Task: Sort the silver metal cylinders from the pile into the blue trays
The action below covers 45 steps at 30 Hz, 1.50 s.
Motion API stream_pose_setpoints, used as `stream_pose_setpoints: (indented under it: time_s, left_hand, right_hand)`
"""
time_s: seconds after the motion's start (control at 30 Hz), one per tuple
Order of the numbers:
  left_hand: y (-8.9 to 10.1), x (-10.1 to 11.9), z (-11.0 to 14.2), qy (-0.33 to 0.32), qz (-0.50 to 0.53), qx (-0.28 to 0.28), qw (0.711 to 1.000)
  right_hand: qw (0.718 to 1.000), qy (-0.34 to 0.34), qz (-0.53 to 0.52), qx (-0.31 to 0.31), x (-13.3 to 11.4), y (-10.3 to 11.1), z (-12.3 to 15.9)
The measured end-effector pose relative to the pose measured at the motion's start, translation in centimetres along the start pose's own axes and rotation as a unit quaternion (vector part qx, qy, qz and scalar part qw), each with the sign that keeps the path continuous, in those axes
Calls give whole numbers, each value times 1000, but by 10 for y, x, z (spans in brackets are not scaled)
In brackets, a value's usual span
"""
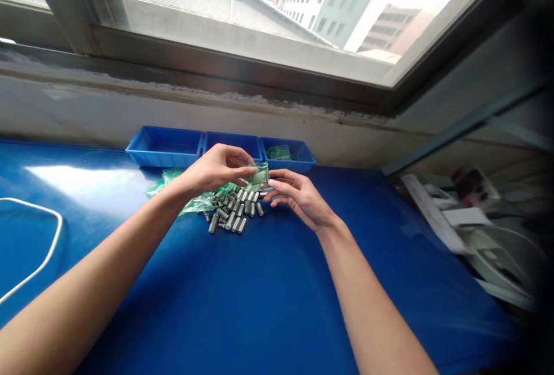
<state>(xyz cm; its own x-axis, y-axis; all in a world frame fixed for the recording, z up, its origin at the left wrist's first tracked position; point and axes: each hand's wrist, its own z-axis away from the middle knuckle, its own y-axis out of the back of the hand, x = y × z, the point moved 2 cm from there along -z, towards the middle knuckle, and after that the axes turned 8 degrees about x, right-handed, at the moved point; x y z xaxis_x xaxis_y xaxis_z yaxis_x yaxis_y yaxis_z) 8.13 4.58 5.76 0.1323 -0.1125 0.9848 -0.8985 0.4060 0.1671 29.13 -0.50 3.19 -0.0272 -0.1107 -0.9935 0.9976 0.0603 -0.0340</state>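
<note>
A small green translucent plastic bag [260, 174] is pinched between the thumb and fingers of my left hand [216, 167], held just above a pile of metal pieces. My right hand [300, 195] is at the bag's right edge, its curled thumb and fingertips closed on it. The short, dark grey, shiny metal cylinders [234, 213] lie loosely heaped under both hands. More green plastic bags [197, 203] are spread left of the heap, partly hidden by my left forearm. Whether the held bag contains anything is hard to make out.
Three blue bins stand along the wall: a left bin [167, 158], a middle bin [234, 138] and a right bin [298, 161] with green bags inside. A white cable [54, 242] curves over the blue tabletop [242, 306] at left. Blurred items and a metal frame [459, 124] are at right.
</note>
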Motion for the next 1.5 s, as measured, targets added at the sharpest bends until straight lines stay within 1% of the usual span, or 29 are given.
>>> stream_pose_setpoints:
  time_s: [0.13,0.2,0.27,0.33,0.37,0.43,0.5,0.57,0.7,0.8,0.97,1.03,1.17,1.27,1.33,1.5]
  left_hand:
    - [-4,-1,1,-1,22,-23,999]
    - [-5,0,1,2,19,-20,1000]
    - [-5,0,1,0,-7,-7,1000]
    - [-1,3,1,-24,-79,26,996]
    - [2,5,1,-45,-129,50,989]
    - [9,10,2,-91,-230,98,964]
    - [17,14,4,-121,-300,113,939]
    - [25,16,5,-135,-350,101,921]
    - [41,19,7,-127,-418,49,898]
    - [53,24,11,-111,-433,3,895]
    - [69,33,20,-88,-451,-38,888]
    - [71,31,21,-84,-451,-57,887]
    - [70,19,15,-97,-438,-88,890]
    - [70,13,10,-108,-434,-74,891]
    - [71,13,9,-106,-448,-67,885]
    - [68,20,10,-85,-488,-81,865]
  right_hand:
    - [1000,18,-3,-4,3,-3,-2]
    - [1000,22,-3,11,7,-3,-4]
    - [999,22,-11,40,10,-1,-7]
    - [995,22,-37,91,12,2,-10]
    - [990,25,-65,123,12,4,-11]
    - [975,32,-134,175,11,8,-13]
    - [963,32,-186,191,9,10,-15]
    - [964,21,-190,186,8,11,-15]
    - [976,5,-128,177,11,9,-14]
    - [985,20,-68,156,13,0,-12]
    - [990,58,-17,127,11,-17,-7]
    - [991,66,-10,116,9,-22,-5]
    - [993,69,-6,92,8,-30,-2]
    - [994,71,-13,79,8,-33,-1]
    - [995,70,-18,74,8,-34,-1]
    - [995,67,-36,64,7,-34,0]
